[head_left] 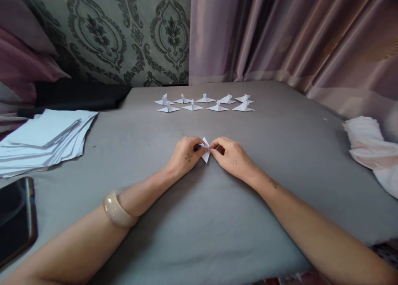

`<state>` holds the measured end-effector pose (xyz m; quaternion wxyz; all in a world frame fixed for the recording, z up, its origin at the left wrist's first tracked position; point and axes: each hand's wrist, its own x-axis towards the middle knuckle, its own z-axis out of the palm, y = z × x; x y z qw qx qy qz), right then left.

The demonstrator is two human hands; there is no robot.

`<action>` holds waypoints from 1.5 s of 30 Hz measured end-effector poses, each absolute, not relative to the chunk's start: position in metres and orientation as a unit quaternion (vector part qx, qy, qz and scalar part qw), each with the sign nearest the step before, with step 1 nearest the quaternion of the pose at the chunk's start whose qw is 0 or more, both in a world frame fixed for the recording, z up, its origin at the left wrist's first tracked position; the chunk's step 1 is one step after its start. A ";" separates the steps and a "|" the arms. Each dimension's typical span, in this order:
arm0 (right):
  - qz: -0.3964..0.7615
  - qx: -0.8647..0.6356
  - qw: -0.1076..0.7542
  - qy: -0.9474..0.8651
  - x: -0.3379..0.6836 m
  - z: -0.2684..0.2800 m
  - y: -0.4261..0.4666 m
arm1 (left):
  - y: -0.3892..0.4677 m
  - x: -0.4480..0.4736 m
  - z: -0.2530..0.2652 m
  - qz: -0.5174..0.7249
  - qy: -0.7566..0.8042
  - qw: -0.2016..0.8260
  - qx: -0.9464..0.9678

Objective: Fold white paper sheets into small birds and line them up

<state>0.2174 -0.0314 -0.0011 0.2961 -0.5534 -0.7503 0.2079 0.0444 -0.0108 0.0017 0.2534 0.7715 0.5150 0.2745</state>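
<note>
A small folded white paper piece [206,156], pointed at its top and bottom, is held low over the middle of the grey-covered surface. My left hand [186,152] pinches its left side between thumb and fingers. On the right edge, the thumb and forefinger of my right hand [231,154] close on the same paper. Fingers hide part of its folds. Beyond my hands, several folded white paper figures [192,106] with spread wings stand in two rows.
At the left lies a stack of white paper sheets [46,136], with a black cloth [81,95] behind it. A dark phone [17,218] rests at the near left. White crumpled fabric [368,144] sits at the right edge. Purple curtains [280,36] hang behind.
</note>
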 end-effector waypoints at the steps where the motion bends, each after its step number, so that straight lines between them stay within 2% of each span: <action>1: 0.206 -0.556 0.297 -0.749 0.217 -0.001 -0.032 | -0.011 0.044 0.002 0.274 0.514 0.257 0.771; 12: 0.205 -0.568 0.287 -0.744 0.217 -0.004 -0.030 | -0.012 0.044 0.003 0.290 0.520 0.278 0.754; 21: 0.238 -0.562 0.313 -0.728 0.214 0.001 -0.029 | -0.011 0.045 0.002 0.287 0.499 0.284 0.767; 32: 0.288 -0.616 0.327 -0.656 0.199 0.010 -0.022 | -0.009 0.044 0.001 0.304 0.478 0.230 0.791; 45: 0.359 -0.637 0.289 -0.618 0.206 0.011 -0.017 | -0.010 0.043 0.000 0.305 0.477 0.249 0.786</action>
